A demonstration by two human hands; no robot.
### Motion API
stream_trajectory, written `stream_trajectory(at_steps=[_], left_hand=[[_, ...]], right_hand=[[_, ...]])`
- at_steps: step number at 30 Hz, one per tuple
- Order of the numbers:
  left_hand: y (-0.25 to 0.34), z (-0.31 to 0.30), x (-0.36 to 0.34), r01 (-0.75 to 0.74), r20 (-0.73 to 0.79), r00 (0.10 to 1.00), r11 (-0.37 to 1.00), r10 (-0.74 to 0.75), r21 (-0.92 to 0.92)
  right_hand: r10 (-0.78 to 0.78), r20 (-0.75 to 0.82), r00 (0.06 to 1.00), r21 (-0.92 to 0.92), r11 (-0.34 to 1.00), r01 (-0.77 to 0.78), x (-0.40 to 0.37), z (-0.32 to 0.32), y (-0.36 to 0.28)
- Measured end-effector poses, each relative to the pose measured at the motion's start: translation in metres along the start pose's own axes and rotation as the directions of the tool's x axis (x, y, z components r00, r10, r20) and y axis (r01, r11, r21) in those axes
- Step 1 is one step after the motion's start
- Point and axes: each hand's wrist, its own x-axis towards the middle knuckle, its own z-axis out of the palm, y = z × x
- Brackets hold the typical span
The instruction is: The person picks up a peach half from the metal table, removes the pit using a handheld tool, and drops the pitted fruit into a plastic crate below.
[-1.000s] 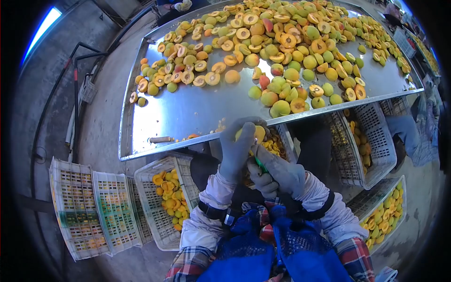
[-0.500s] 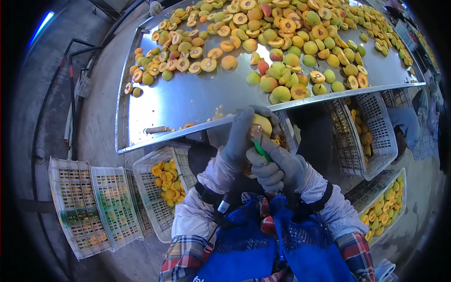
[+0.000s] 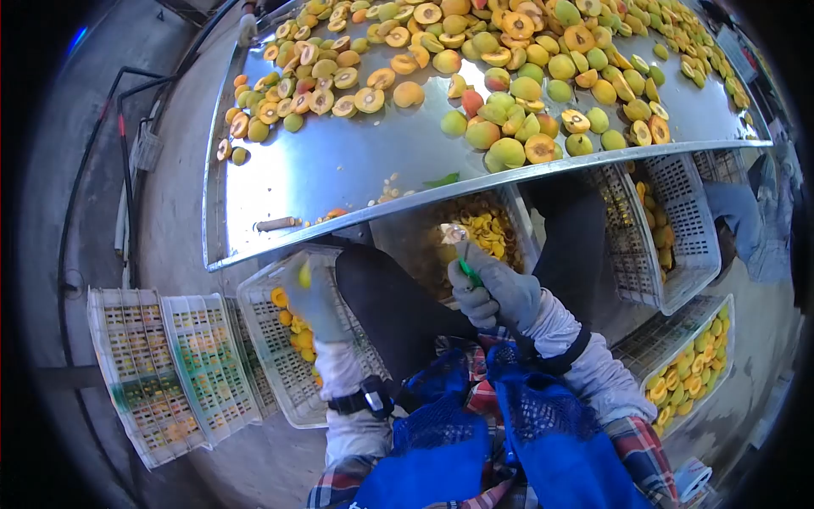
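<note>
My left hand (image 3: 314,297), in a grey glove, hovers blurred over the left white crate (image 3: 292,407) of yellow fruit halves. A yellow-green peach piece (image 3: 303,273) shows at its fingers, which are smeared by motion. My right hand (image 3: 500,290), also gloved, is closed around a small tool with a green handle (image 3: 471,273). A pale wrapped tip (image 3: 454,232) shows at its thumb. Beneath that hand is a bin with orange peach scraps (image 3: 487,233). Ahead, whole and halved peaches (image 3: 506,154) lie on the metal table (image 3: 339,182).
The table's raised front rim (image 3: 509,176) runs above my knees. A short wooden stick (image 3: 278,224), a green leaf (image 3: 442,180) and pale pits lie near it. More crates (image 3: 212,365) stand far left, others (image 3: 695,246) to the right. Another person's gloved hand (image 3: 247,30) shows at the table's far-left corner.
My left hand has left my right hand and swung left and down over the crate, taking the peach piece along. My right hand keeps the green-handled tool in nearly the same place.
</note>
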Motion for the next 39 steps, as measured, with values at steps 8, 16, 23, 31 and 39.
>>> stream_trajectory(at_steps=[8,16,23,31,39], left_hand=[[0.087,0.048,-0.018,-0.285,0.195,0.932,0.951,0.305,-0.122],[0.117,0.203,0.064,-0.44,0.585,0.723,0.898,0.368,-0.022],[0.147,0.281,0.097,-0.595,0.72,0.582,0.802,0.378,0.061],[0.124,0.162,0.05,-0.049,0.659,0.624,0.862,0.421,-0.505],[0.145,0.101,-0.016,0.207,0.506,0.84,0.746,0.196,-0.632]], right_hand=[[0.24,0.121,0.963,0.052,0.968,-0.247,0.041,0.012,0.014],[0.211,-0.049,0.976,0.208,0.958,-0.196,0.036,-0.02,-0.001],[0.044,-0.35,0.936,0.077,0.997,-0.018,0.046,-0.071,-0.002],[-0.225,-0.198,0.954,-0.148,0.969,0.198,0.009,-0.023,-0.026],[-0.407,-0.126,0.905,-0.501,0.813,0.296,0.005,0.011,-0.013]])
